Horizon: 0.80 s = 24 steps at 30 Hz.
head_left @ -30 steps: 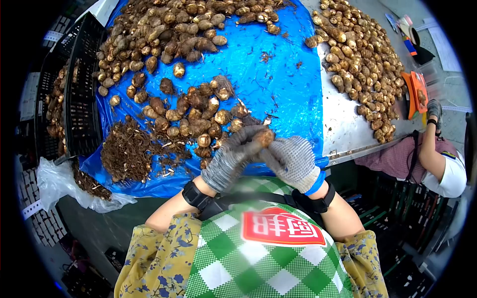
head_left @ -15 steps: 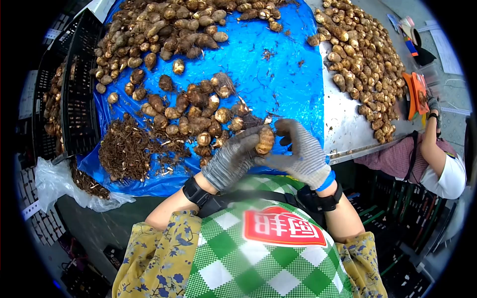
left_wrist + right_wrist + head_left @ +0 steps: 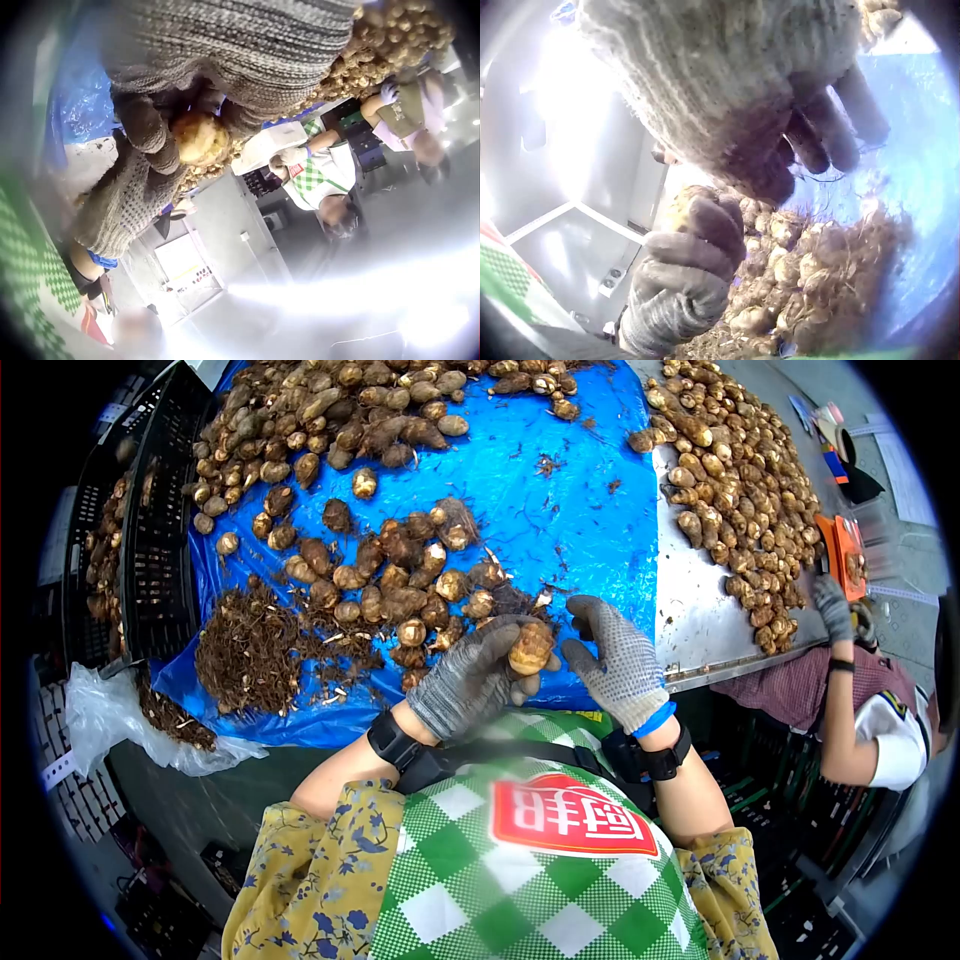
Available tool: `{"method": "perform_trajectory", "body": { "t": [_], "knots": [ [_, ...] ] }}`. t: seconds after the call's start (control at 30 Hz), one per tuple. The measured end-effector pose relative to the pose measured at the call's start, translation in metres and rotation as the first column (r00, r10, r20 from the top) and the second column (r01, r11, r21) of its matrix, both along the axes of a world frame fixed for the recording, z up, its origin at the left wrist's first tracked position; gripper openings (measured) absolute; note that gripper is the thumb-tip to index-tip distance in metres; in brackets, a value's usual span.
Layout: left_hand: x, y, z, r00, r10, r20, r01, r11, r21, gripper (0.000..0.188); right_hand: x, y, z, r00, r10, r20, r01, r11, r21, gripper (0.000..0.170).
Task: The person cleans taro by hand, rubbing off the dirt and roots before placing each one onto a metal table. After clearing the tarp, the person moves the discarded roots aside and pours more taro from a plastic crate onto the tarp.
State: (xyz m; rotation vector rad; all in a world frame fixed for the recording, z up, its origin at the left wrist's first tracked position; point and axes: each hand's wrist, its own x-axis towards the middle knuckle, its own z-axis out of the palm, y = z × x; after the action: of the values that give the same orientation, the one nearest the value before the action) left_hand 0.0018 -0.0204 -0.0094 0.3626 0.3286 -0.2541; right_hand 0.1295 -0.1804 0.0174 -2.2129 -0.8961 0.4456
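A small brown taro (image 3: 531,649) with a pale cut patch is gripped by the gloved left hand (image 3: 462,678), near the front edge of the blue sheet. Its pale side (image 3: 201,139) faces the left wrist camera. The gloved right hand (image 3: 616,672) is just right of the taro, fingers and thumb spread and holding nothing. In the right wrist view the left hand (image 3: 682,274) has its fingers curled around the taro, below the right hand (image 3: 727,90). Several rooty taros (image 3: 400,575) lie on the sheet beyond the left hand.
Blue sheeting (image 3: 590,510) covers the table. A root heap (image 3: 248,650) lies at front left, and a large taro pile (image 3: 330,410) at the back. Cleaned taros (image 3: 740,490) cover the metal tabletop (image 3: 690,630) at right. Black crates (image 3: 160,550) stand left; another person (image 3: 865,710) works by an orange scale (image 3: 848,555).
The right hand has come away from the taro and opened to the right. The left hand keeps hold of the taro, now turned differently. The other person's arm has shifted.
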Motion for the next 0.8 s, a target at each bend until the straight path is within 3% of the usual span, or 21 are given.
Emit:
{"method": "perform_trajectory", "body": {
  "t": [0.07, 0.1, 0.17, 0.27, 0.3, 0.33, 0.4, 0.43, 0.47, 0.57, 0.6, 0.67, 0.7, 0.73, 0.77, 0.8],
  "knots": [
    [0.002, 0.002, -0.006, 1.0, -0.018, 0.015, 0.018, 1.0, -0.009, 0.04, -0.003, 0.0, 0.003, 0.998, -0.024, -0.062, 0.024, 1.0, 0.005, 0.013],
    [0.001, 0.001, -0.007, 1.0, -0.017, 0.014, 0.015, 0.992, 0.128, 0.039, -0.004, 0.001, 0.008, 0.991, -0.038, -0.129, 0.035, 0.999, -0.022, 0.014],
    [0.0, -0.001, -0.007, 1.0, -0.018, 0.014, 0.011, 0.92, 0.391, 0.037, -0.008, 0.008, 0.02, 0.995, 0.034, -0.095, -0.038, 0.998, -0.043, 0.017],
    [0.008, -0.006, -0.001, 0.995, -0.077, -0.059, 0.095, 0.877, 0.471, 0.036, -0.009, 0.009, 0.018, 0.979, 0.198, -0.042, -0.201, 0.975, -0.097, 0.022],
    [0.007, -0.008, -0.001, 0.995, -0.064, 0.075, 0.008, 0.811, 0.585, 0.037, -0.008, 0.009, 0.016, 0.964, 0.265, -0.027, -0.267, 0.956, -0.121, 0.023],
    [0.003, -0.009, -0.001, 0.976, -0.066, 0.208, -0.095, 0.728, 0.678, 0.039, -0.009, 0.013, 0.02, 0.945, 0.325, -0.03, -0.322, 0.944, 0.065, 0.027],
    [-0.001, -0.008, -0.007, 0.974, -0.061, 0.22, -0.081, 0.809, 0.583, 0.043, -0.006, 0.006, 0.016, 0.967, 0.249, -0.044, -0.25, 0.968, -0.017, 0.028],
    [-0.004, -0.006, -0.015, 0.993, -0.066, 0.097, 0.026, 0.931, 0.365, 0.046, -0.004, 0.003, 0.014, 0.977, 0.21, -0.048, -0.212, 0.975, -0.06, 0.028],
    [-0.005, -0.003, -0.019, 0.994, -0.104, -0.021, 0.105, 0.988, 0.11, 0.049, -0.001, 0.003, 0.015, 0.99, 0.14, -0.009, -0.14, 0.984, -0.111, 0.018],
    [-0.001, 0.003, -0.006, 0.978, -0.137, -0.157, 0.142, 0.99, 0.022, 0.057, 0.001, -0.003, 0.001, 0.999, -0.033, 0.028, 0.031, 0.999, 0.039, 0.009],
    [-0.001, 0.005, -0.008, 0.975, -0.156, -0.157, 0.163, 0.986, 0.038, 0.059, -0.003, -0.003, 0.003, 0.991, -0.044, -0.127, 0.056, 0.994, 0.091, 0.026],
    [-0.001, 0.006, -0.013, 0.968, -0.195, -0.156, 0.208, 0.976, 0.07, 0.063, -0.015, 0.011, 0.015, 0.987, 0.082, -0.138, -0.052, 0.976, 0.211, 0.036],
    [0.003, -0.01, -0.02, 0.998, 0.059, -0.001, -0.052, 0.892, 0.448, 0.063, -0.015, 0.012, 0.017, 0.976, 0.192, -0.1, -0.171, 0.967, 0.189, 0.044],
    [0.014, -0.037, -0.017, 0.943, 0.233, 0.237, -0.332, 0.625, 0.706, 0.063, -0.014, 0.013, 0.018, 0.951, 0.302, -0.066, -0.287, 0.943, 0.17, 0.053],
    [0.01, -0.025, -0.013, 0.998, 0.058, 0.039, -0.069, 0.835, 0.546, 0.062, -0.013, 0.01, 0.014, 0.95, 0.29, -0.114, -0.266, 0.945, 0.19, 0.053],
    [0.011, -0.009, 0.004, 0.976, -0.157, -0.153, 0.201, 0.921, 0.335, 0.062, -0.012, 0.007, 0.009, 0.945, 0.283, -0.163, -0.247, 0.946, 0.211, 0.053]
  ]
}}
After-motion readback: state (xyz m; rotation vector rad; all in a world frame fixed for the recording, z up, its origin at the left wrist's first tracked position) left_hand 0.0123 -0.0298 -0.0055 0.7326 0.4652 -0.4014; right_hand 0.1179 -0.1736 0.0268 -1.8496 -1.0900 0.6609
